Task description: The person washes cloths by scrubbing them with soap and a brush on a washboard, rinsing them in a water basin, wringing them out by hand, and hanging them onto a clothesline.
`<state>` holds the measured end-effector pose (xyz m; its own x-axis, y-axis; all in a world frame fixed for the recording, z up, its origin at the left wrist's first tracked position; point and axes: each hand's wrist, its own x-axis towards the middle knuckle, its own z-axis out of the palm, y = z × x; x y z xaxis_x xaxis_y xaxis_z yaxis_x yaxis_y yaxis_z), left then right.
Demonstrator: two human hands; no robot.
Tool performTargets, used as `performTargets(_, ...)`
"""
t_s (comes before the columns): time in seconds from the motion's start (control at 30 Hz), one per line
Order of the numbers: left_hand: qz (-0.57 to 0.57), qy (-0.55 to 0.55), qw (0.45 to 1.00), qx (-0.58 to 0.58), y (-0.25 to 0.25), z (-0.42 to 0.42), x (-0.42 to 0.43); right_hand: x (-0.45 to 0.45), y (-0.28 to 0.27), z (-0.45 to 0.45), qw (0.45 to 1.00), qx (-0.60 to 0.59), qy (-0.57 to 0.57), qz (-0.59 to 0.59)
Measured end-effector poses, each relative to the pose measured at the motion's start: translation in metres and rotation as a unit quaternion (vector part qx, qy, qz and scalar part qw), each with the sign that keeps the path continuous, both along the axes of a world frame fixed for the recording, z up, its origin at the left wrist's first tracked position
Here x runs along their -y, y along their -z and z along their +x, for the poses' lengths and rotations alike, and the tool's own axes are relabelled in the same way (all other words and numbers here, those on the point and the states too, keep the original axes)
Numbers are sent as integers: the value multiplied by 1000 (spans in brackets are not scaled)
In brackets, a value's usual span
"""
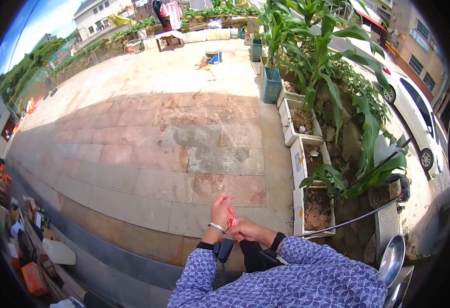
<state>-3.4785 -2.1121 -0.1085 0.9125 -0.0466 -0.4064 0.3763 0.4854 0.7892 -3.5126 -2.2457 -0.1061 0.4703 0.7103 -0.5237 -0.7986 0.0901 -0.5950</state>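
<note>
My left hand, with a silver bangle at the wrist, is raised in front of my body with its fingers curled. Close against it, my right hand is closed, a black band at its wrist. Between the two hands shows a small red-and-orange item, like a wrapper or packet; its exact kind is too small to tell. Both hands seem to grip it, though the fingers cover much of it. Patterned blue-purple sleeves cover my arms.
Stone paving stretches ahead. White planter boxes with tall corn plants line the right side. Metal basins stand at lower right. A white jug and boxes lie at lower left. A bucket stands farther off.
</note>
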Motion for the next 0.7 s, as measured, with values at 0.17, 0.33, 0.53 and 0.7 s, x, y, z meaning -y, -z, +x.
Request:
performTargets(0.17, 203, -122, 971, -15, 56, 203, -33, -56, 17, 208, 979, 165, 18, -117)
performTargets(0.33, 212, -201, 956, -25, 29, 352, -70, -106, 46, 351, 860, 431, 48, -268)
performTargets(0.53, 345, -268, 897, -72, 97, 568, -102, -134, 72, 562, 785, 502, -6, -363)
performTargets(0.7, 552, -145, 821, 27, 92, 728, -108, -115, 45, 735, 723, 519, 0, -457)
